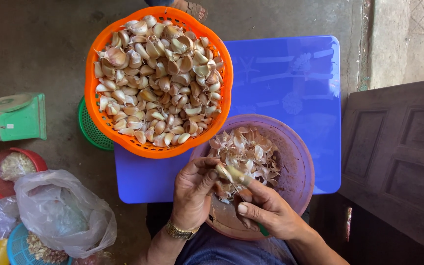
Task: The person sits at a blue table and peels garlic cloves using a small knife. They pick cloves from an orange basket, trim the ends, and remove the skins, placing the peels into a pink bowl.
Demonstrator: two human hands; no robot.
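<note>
My left hand [193, 192], with a gold watch on its wrist, pinches a garlic clove [225, 171] over the near rim of a purple bowl [298, 162]. My right hand [266, 208] grips a small knife with a green handle end [263, 229] and meets the same clove from the right. Papery garlic skins [246, 152] are heaped inside the purple bowl. An orange basket [159, 147] full of unpeeled garlic cloves [158, 78] stands just beyond my hands, touching the bowl.
Bowl and basket rest on a blue plastic table [290, 78]. A green basket [90, 128] peeks from under the orange one. Left on the concrete floor: a green scale [18, 118], a red bowl [13, 169], a clear plastic bag [62, 213], a blue basket [18, 248]. A dark wooden door [398, 162] lies at the right.
</note>
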